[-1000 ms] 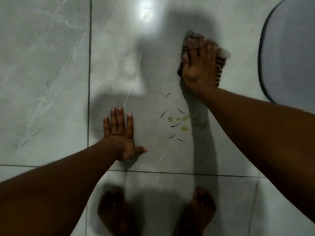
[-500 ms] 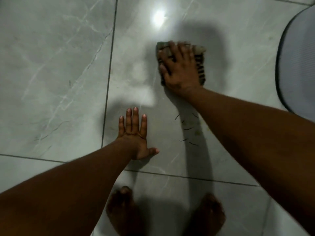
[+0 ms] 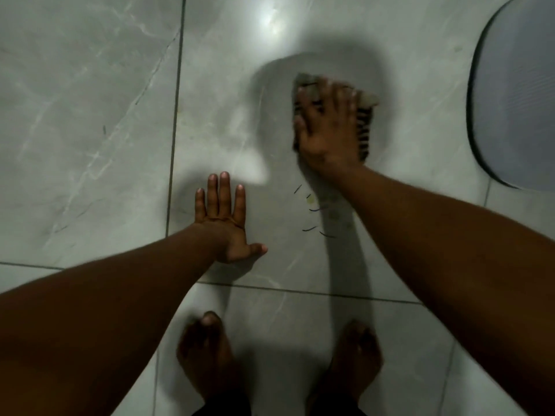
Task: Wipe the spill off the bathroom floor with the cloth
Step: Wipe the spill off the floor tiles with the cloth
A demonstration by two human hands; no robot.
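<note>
Cloth point(image 3: 365, 123), striped dark and pale and bunched into a thick pad, lies on the grey marbled floor point(image 3: 90, 115) under the right hand point(image 3: 329, 136), which presses flat on top of it with its fingers point(image 3: 341, 100) spread and pointing away from the person; the hand and cloth are blurred, so finer detail of the grip cannot be made out. The cloth shows past the fingertips at the far side and along the hand's right edge. Just nearer than that hand, beside the right wrist and forearm, sits the spill point(image 3: 312, 205): a few small yellowish spots and several short dark strands scattered on the tile, partly in the arm's shadow, apart from the cloth and not covered by it. The left hand point(image 3: 223, 220) is planted palm-down on the same tile, to the left of the spill, fingers point(image 3: 223, 193) straight and close together with the thumb stuck out to the right, holding nothing. Two bare feet point(image 3: 207, 349) stand on the nearer tile, across a grout line point(image 3: 300, 291) from both hands. At the right edge lies a rounded grey mat point(image 3: 516, 94) with a dark border, well apart from the cloth. A bright reflection of light point(image 3: 270, 19) glares on the floor beyond the right hand.
</note>
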